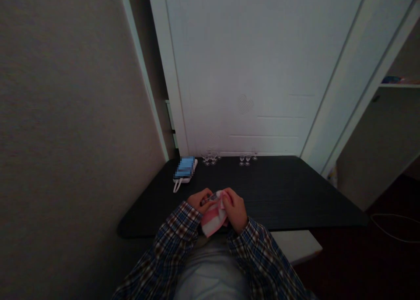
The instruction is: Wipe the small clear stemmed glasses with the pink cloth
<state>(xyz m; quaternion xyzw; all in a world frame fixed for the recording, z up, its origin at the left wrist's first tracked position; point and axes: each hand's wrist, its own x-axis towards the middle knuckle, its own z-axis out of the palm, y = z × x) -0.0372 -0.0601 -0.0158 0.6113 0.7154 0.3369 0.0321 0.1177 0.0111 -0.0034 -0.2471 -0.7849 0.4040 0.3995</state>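
Above the near part of the dark table, my left hand [201, 199] is closed around a small stemmed glass [214, 197], tilted with its clear bowl toward the right. My right hand [235, 208] is closed on a pink and white cloth [213, 219], bunched at the glass's rim. The cloth's loose end hangs down between my hands. Part of the glass is hidden by my fingers and the cloth. At the table's far edge, several similar stemmed glasses [210, 158] stand grouped, and three more glasses [247, 160] stand to their right.
On the table's far left lies a phone [185, 166] on a white device with a looped white cable [177, 185]. The black table [278, 195] meets a white cabinet door [262, 72] at its back. A white board [293, 245] shows below the near edge.
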